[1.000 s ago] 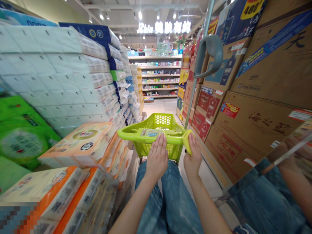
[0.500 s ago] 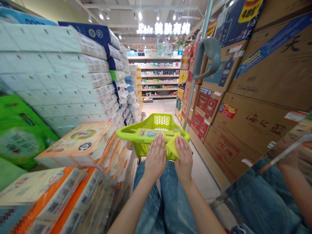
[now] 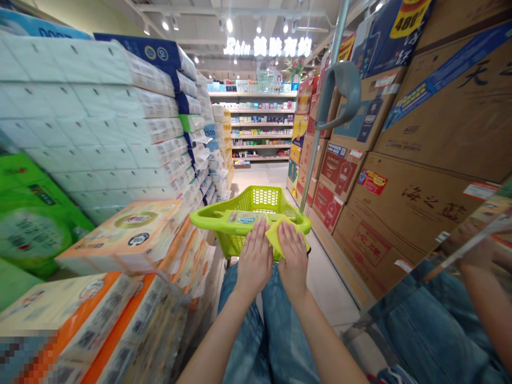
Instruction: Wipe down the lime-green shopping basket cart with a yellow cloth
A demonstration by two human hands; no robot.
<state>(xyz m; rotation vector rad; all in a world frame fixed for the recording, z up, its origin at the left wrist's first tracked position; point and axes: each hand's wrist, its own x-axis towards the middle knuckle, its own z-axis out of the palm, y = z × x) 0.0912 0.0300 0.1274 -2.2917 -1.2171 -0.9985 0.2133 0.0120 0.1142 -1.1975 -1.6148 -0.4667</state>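
Note:
A lime-green rolling shopping basket [image 3: 224,242] stands in front of my knees, its near rim facing me. My left hand [image 3: 256,258] is on that rim, right of the small label plate [image 3: 241,217]; its fingers reach over the top and the thumb is hidden. A folded yellow cloth [image 3: 275,237] lies on the rim under my right hand [image 3: 293,256], which is closed on it and presses it against the plastic. The two hands are close together. From the basket's right side rises a metal pole [image 3: 310,173] with a grey loop handle [image 3: 348,96].
Stacked tissue packs [image 3: 80,122] line the left side, with lower orange packs [image 3: 128,226] near me. Cardboard cartons [image 3: 432,197] rise on the right, beside a reflective surface [image 3: 444,314]. Ahead, a tiled floor [image 3: 260,175] leads to stocked shelves [image 3: 262,125].
My right hand has slid left along the rim with the yellow cloth, closer to my left hand. The left hand and the basket have hardly moved.

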